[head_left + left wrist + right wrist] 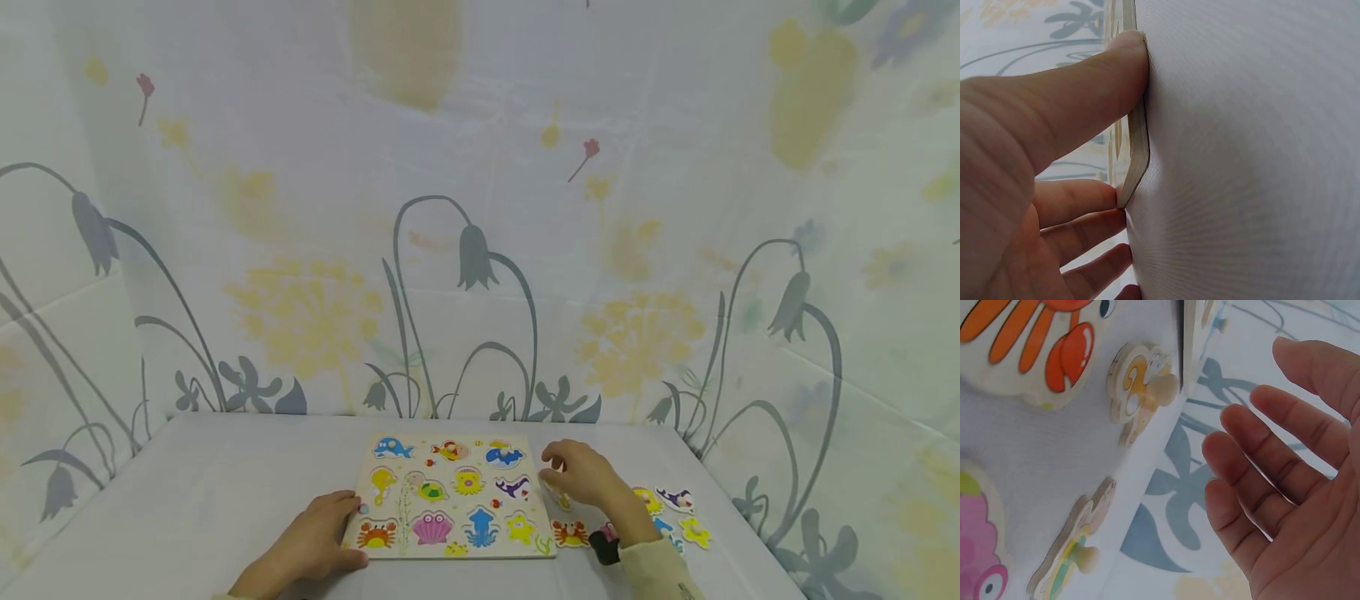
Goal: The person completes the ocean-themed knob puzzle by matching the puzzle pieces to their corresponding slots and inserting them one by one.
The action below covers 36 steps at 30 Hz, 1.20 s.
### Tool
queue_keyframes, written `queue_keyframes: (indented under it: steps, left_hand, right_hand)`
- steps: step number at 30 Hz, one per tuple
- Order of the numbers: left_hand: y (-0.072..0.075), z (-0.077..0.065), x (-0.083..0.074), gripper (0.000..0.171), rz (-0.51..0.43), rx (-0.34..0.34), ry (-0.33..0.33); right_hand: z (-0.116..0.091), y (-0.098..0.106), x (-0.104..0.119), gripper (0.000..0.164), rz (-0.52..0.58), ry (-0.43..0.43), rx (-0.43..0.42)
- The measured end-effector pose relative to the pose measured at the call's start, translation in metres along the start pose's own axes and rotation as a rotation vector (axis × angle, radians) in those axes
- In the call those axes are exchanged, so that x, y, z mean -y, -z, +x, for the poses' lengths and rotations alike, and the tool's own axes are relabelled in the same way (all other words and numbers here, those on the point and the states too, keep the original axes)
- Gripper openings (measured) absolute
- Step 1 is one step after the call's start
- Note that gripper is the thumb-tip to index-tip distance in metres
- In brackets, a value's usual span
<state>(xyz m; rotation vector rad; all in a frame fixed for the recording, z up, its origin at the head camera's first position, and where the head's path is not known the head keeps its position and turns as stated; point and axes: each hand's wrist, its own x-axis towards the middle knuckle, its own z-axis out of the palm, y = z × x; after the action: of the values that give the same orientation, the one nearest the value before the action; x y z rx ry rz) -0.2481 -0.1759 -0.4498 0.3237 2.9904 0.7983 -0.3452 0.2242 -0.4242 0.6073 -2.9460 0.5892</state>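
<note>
Head view. The puzzle board point(450, 504), bearing sea-animal pictures, lies flat on the counter point(225, 483) at 6 o'clock. At its 8 o'clock corner, the left hand point(318, 533) pinches the board between thumb and fingers. The right hand point(581, 477) hangs at the board's 3 o'clock side, fingers loosely bent. Between 3 and 4 o'clock lie loose pieces: the crab piece point(570, 534) just beside the board, the star piece point(696, 532) farther out.

Left wrist view. The board's edge descends from 12 o'clock; the thumb presses it and the forefinger touches the corner at 7 o'clock.

Right wrist view. The right hand, at 4 o'clock, is spread and holds nothing. The knobbed seahorse piece point(1132, 400) lies at 11 o'clock, the pink shell piece point(975, 534) at 8.
</note>
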Motion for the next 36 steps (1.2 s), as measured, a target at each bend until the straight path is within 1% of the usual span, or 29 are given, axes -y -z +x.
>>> queue_keyframes:
  steps: [3, 10, 15, 22, 31, 36]
  left_hand:
    - [-0.0003, 0.0000, 0.0000, 0.078, -0.001, -0.002, 0.001]
    - [0.0004, -0.0003, 0.0004, 0.078, 0.000, 0.007, 0.003]
    - [0.0018, 0.0002, 0.0011, 0.078, -0.004, -0.001, -0.005]
    - [0.0003, -0.0006, 0.0008, 0.078, -0.022, 0.001, -0.005]
    - [-0.0008, 0.0005, 0.0003, 0.080, -0.020, 0.007, 0.022]
    - [-0.0008, 0.0003, 0.0005, 0.079, -0.017, 0.007, 0.022]
  right_hand:
    - [0.0002, -0.0005, -0.0032, 0.022, -0.006, -0.019, -0.001]
    - [-0.0010, -0.0027, -0.0093, 0.024, -0.010, -0.093, 0.044]
    - [-0.0026, -0.0015, -0.0086, 0.020, -0.002, -0.105, 0.045]
    - [-0.0060, -0.0025, -0.0078, 0.015, 0.063, -0.153, 0.110]
    - [-0.0066, -0.0059, -0.0105, 0.011, 0.071, -0.112, 0.132]
    - [-0.0066, -0.0066, -0.0102, 0.011, 0.066, -0.094, 0.129]
